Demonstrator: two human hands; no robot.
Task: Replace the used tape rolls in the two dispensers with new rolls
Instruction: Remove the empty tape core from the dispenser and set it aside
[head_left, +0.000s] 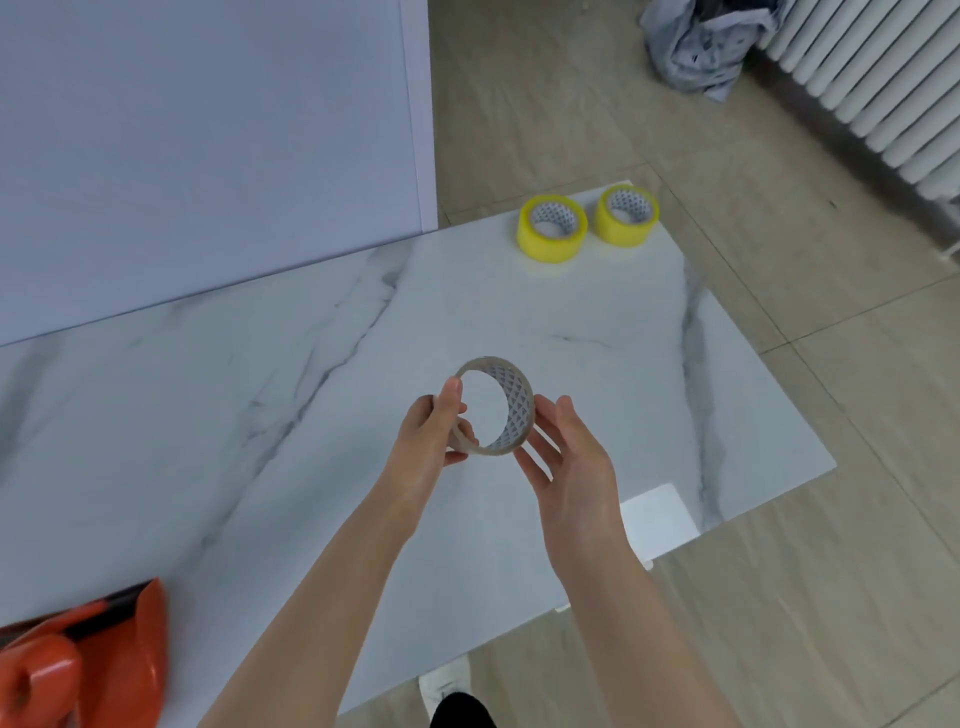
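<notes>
Above the middle of the marble table (311, 415) I hold a nearly empty tape roll (514, 405), a thin cardboard ring with a patterned inside. My left hand (434, 441) grips its left rim between thumb and fingers. My right hand (566, 462) touches its right side with fingers spread. Two full yellow tape rolls (551, 228) (626, 215) lie side by side at the table's far right corner. An orange tape dispenser (88, 660) lies at the lower left, partly cut off by the frame edge. No second dispenser is in view.
A white panel (208, 145) stands behind the table on the left. A crumpled bag (706, 47) and a white radiator (872, 88) are on the floor side at upper right. My shoe (447, 686) shows below the table's near edge.
</notes>
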